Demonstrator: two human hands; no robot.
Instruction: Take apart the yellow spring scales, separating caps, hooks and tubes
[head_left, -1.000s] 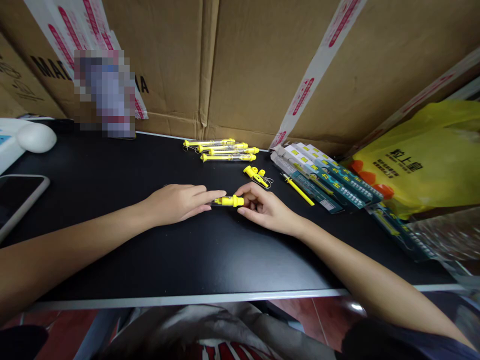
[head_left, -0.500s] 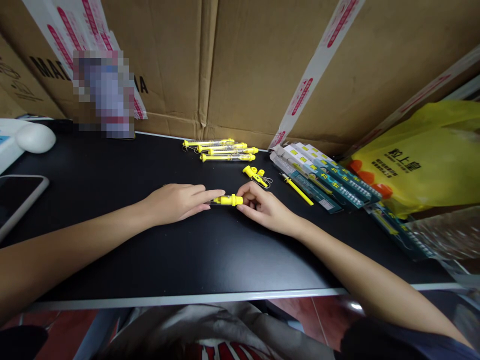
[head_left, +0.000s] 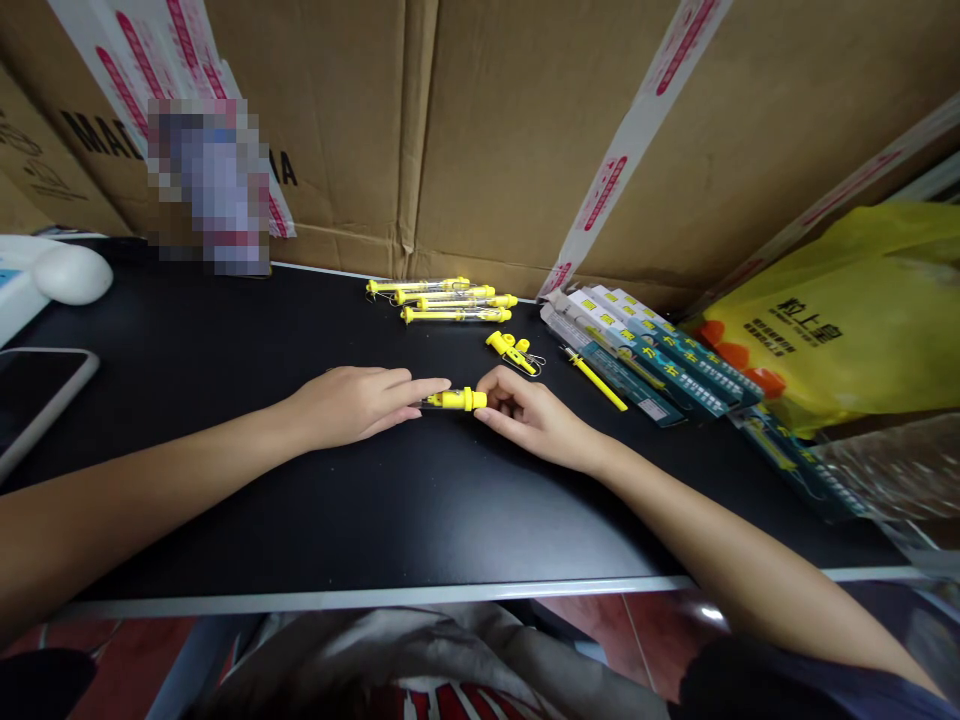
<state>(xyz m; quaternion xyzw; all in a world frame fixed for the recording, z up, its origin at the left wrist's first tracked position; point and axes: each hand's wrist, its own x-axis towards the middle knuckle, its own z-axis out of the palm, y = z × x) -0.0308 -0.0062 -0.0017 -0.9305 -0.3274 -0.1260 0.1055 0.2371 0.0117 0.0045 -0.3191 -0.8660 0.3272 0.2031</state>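
A tubular spring scale (head_left: 454, 400) with a clear barrel and a yellow end lies crosswise just above the black table. My left hand (head_left: 360, 405) grips its barrel between thumb and fingers, covering most of the tube. At the yellow cap, my right hand (head_left: 529, 415) pinches the end with thumb and curled forefinger. Behind the right hand lie loose yellow parts and wire hooks (head_left: 514, 352). Several similar spring scales (head_left: 457, 302) rest side by side farther back. To the right is a slim yellow rod (head_left: 596, 380) with a dark tip.
Several green and white boxes (head_left: 660, 350) lie at the right, beside a yellow plastic bag (head_left: 840, 310). A large cardboard box (head_left: 495, 130) walls off the back. At the left are a phone (head_left: 37, 400) and a white rounded object (head_left: 73, 275). The table's pale edge (head_left: 375, 598) runs in front.
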